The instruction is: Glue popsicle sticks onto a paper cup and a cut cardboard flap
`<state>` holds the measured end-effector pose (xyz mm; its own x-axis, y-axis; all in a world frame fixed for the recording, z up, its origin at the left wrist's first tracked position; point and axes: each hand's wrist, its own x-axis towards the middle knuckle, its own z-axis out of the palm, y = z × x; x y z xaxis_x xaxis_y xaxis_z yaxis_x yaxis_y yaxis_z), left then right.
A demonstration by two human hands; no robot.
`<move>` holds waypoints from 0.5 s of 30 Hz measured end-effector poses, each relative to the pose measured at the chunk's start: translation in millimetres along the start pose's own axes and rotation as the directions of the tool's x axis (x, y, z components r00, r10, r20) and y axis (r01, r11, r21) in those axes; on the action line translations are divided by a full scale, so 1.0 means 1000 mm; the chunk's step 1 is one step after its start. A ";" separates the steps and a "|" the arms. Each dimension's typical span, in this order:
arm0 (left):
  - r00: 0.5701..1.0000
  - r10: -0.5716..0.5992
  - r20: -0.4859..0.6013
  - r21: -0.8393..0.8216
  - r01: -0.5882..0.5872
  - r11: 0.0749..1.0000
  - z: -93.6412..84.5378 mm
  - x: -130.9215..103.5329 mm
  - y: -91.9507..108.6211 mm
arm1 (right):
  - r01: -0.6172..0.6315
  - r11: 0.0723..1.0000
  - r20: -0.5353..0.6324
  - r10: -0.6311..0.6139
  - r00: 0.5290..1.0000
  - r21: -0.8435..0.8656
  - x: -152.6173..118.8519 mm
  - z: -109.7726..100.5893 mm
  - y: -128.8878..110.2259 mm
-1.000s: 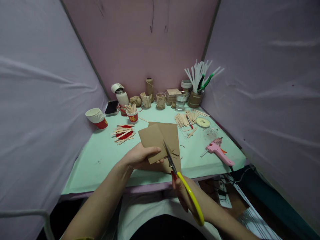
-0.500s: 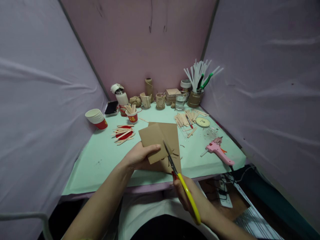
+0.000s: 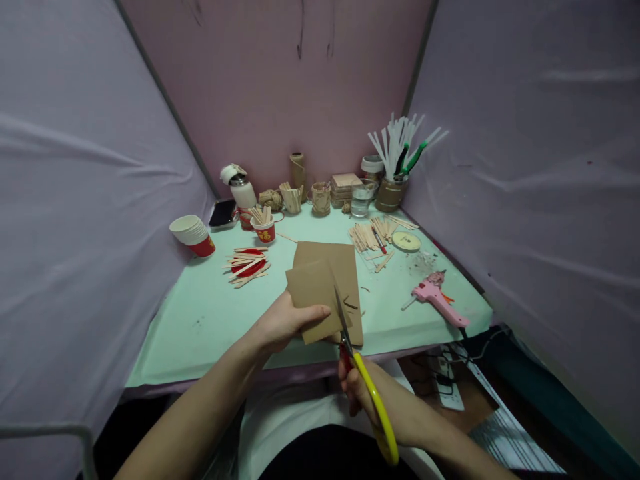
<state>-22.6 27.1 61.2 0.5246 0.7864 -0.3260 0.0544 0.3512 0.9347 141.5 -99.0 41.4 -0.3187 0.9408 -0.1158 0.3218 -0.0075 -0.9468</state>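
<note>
My left hand [image 3: 283,321] grips a small brown cardboard piece [image 3: 311,287], thumb on top and fingers underneath. In my right hand [image 3: 373,393] is a pair of scissors with yellow handles [image 3: 376,407]; their dark blades lie along the right edge of the cardboard piece. Below it a larger cardboard sheet [image 3: 327,253] rests on the table near its front edge. Thin dark offcuts [image 3: 350,303] lie on the sheet beside the blades. How far the blades are parted is hard to see.
On the right lies a pink glue gun [image 3: 437,300]. Wooden sticks [image 3: 367,239] and a round yellowish lid [image 3: 406,241] are behind it. Stacked paper cups [image 3: 193,235] and a red dish with sticks [image 3: 249,263] stand left. Jars, twine and glue sticks [image 3: 397,150] line the back.
The cardboard piece and my left hand have moved slightly right and toward me. The scissors have shifted a little lower with it, still along the piece's right edge.
</note>
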 end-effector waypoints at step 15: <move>0.999 -0.002 -0.036 -0.011 0.002 1.000 0.002 0.003 -0.003 | -0.047 0.998 -0.091 0.042 0.995 -0.043 0.000 0.011 0.007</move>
<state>-19.8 27.5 58.0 0.4937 0.8034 -0.3328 0.0462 0.3579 0.9326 133.4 -102.9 31.8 -0.2222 0.9666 -0.1280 0.3745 -0.0366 -0.9265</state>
